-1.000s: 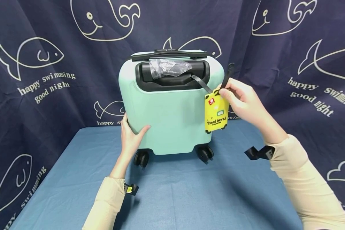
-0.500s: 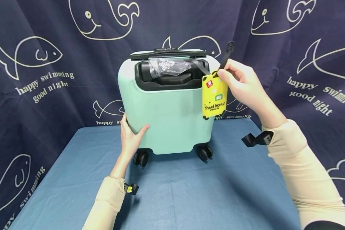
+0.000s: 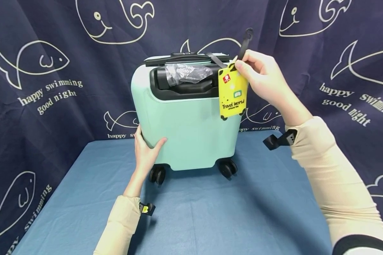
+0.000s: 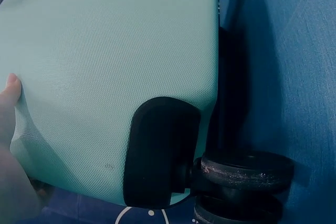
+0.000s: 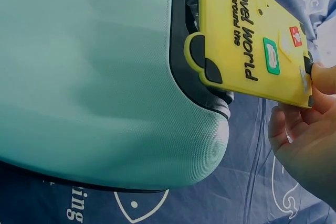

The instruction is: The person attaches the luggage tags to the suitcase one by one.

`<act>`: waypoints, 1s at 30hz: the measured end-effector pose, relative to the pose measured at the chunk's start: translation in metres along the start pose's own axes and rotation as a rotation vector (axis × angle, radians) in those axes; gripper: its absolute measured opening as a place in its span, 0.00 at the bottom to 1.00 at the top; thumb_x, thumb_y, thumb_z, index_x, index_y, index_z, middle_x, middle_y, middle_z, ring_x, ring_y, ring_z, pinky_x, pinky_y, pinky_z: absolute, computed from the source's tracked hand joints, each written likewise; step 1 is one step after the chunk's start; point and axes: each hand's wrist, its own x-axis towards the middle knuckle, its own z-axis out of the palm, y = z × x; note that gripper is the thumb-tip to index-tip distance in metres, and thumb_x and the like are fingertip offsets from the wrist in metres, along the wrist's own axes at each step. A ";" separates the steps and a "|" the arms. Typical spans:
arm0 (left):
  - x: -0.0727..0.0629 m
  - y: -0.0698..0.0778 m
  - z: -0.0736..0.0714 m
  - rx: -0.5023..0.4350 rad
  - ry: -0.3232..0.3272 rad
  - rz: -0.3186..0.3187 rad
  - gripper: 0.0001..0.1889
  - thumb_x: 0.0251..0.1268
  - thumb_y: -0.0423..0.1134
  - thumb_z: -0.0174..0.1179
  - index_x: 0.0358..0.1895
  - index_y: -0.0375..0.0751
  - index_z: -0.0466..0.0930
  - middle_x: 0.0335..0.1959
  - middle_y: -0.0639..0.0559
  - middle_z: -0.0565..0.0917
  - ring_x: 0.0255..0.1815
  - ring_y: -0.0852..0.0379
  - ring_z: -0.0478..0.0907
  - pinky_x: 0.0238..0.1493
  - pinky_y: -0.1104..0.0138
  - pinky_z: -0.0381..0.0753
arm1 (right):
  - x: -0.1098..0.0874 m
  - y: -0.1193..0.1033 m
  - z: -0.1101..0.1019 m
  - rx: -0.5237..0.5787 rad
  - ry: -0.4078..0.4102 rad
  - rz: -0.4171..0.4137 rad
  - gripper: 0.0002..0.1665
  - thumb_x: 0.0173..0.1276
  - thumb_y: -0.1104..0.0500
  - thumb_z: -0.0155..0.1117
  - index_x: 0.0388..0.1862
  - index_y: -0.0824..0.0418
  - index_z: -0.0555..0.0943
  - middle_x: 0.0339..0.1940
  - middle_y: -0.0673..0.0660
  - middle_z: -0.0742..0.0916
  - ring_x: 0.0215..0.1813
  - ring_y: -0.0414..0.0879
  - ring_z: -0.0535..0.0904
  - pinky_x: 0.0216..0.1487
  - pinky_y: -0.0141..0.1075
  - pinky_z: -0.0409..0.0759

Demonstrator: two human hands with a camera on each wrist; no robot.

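A mint-green suitcase (image 3: 188, 131) stands upright on its black wheels (image 3: 227, 168). My left hand (image 3: 144, 150) holds its lower left side, thumb (image 4: 11, 88) on the front face and the fingers round the edge, mostly hidden. At the upper right corner, my right hand (image 3: 265, 76) pinches the top of a yellow luggage tag (image 3: 233, 94) printed "Travel World". The tag hangs in front of the recess, its black strap (image 3: 245, 44) sticking up past the fingers with one end reaching left over the black top handle (image 3: 166, 61). In the right wrist view the tag (image 5: 252, 40) overlaps the suitcase corner.
Clear plastic wrap (image 3: 188, 73) covers part of the black bar inside the suitcase's recess. Blue cloth (image 3: 191, 212) covers the table. A navy curtain (image 3: 92, 88) with white fish drawings stands behind and at both sides.
My right hand has risen and moved slightly left, bringing the luggage tag and strap up from beside the suitcase front to its top right corner. My left hand stays on the side.
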 end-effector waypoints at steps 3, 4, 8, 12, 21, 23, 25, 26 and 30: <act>0.000 0.000 0.001 -0.004 0.001 0.002 0.50 0.50 0.50 0.70 0.73 0.43 0.49 0.65 0.38 0.64 0.62 0.43 0.64 0.60 0.50 0.61 | 0.004 -0.001 0.000 0.020 -0.007 0.006 0.10 0.69 0.63 0.54 0.27 0.55 0.78 0.26 0.46 0.79 0.31 0.40 0.73 0.35 0.29 0.67; 0.000 0.000 0.001 -0.004 0.001 0.004 0.50 0.50 0.50 0.70 0.73 0.43 0.49 0.65 0.39 0.64 0.62 0.43 0.64 0.60 0.50 0.61 | 0.006 -0.001 0.000 0.024 -0.011 0.009 0.10 0.69 0.63 0.54 0.27 0.56 0.78 0.26 0.46 0.80 0.30 0.40 0.74 0.36 0.28 0.68; 0.000 0.001 0.002 -0.011 0.006 0.016 0.50 0.49 0.49 0.70 0.73 0.42 0.49 0.66 0.39 0.64 0.63 0.43 0.64 0.61 0.50 0.61 | 0.011 -0.001 0.000 0.018 -0.035 0.018 0.09 0.69 0.62 0.54 0.28 0.56 0.78 0.26 0.47 0.80 0.31 0.40 0.74 0.37 0.28 0.68; 0.001 0.000 0.001 -0.026 0.016 0.024 0.50 0.49 0.47 0.71 0.72 0.42 0.50 0.66 0.38 0.64 0.63 0.43 0.64 0.61 0.51 0.61 | 0.018 -0.002 0.003 0.005 -0.057 0.026 0.10 0.69 0.62 0.55 0.27 0.57 0.79 0.27 0.47 0.79 0.30 0.40 0.73 0.36 0.29 0.67; 0.001 -0.001 0.000 -0.018 0.026 0.016 0.49 0.49 0.48 0.71 0.72 0.43 0.50 0.67 0.39 0.63 0.65 0.44 0.63 0.62 0.51 0.60 | 0.031 0.002 0.011 -0.052 -0.112 0.066 0.11 0.68 0.61 0.55 0.25 0.60 0.76 0.24 0.49 0.75 0.26 0.40 0.69 0.30 0.30 0.62; 0.001 -0.001 0.000 -0.015 0.023 0.014 0.49 0.49 0.48 0.71 0.72 0.43 0.50 0.67 0.39 0.63 0.65 0.44 0.63 0.62 0.51 0.60 | 0.033 0.003 0.012 -0.070 -0.116 0.080 0.12 0.68 0.60 0.56 0.24 0.60 0.76 0.24 0.49 0.74 0.26 0.40 0.68 0.30 0.30 0.62; 0.001 -0.002 0.001 -0.015 0.021 0.013 0.49 0.50 0.48 0.71 0.72 0.43 0.50 0.67 0.39 0.63 0.64 0.44 0.63 0.62 0.51 0.60 | 0.034 0.005 0.012 -0.081 -0.124 0.093 0.12 0.68 0.60 0.56 0.23 0.60 0.75 0.24 0.48 0.74 0.26 0.40 0.68 0.30 0.30 0.62; 0.001 -0.002 0.001 -0.015 0.021 0.013 0.49 0.50 0.47 0.71 0.72 0.42 0.50 0.67 0.39 0.64 0.64 0.44 0.63 0.62 0.51 0.60 | 0.035 0.006 0.012 -0.085 -0.129 0.098 0.13 0.68 0.60 0.56 0.23 0.59 0.75 0.23 0.48 0.74 0.25 0.40 0.68 0.30 0.30 0.62; 0.001 -0.001 0.002 -0.020 0.023 0.020 0.49 0.49 0.47 0.71 0.72 0.41 0.51 0.66 0.38 0.64 0.64 0.43 0.63 0.62 0.52 0.60 | 0.037 0.009 0.012 -0.087 -0.157 0.123 0.13 0.68 0.59 0.56 0.22 0.58 0.74 0.19 0.46 0.75 0.23 0.39 0.68 0.28 0.30 0.62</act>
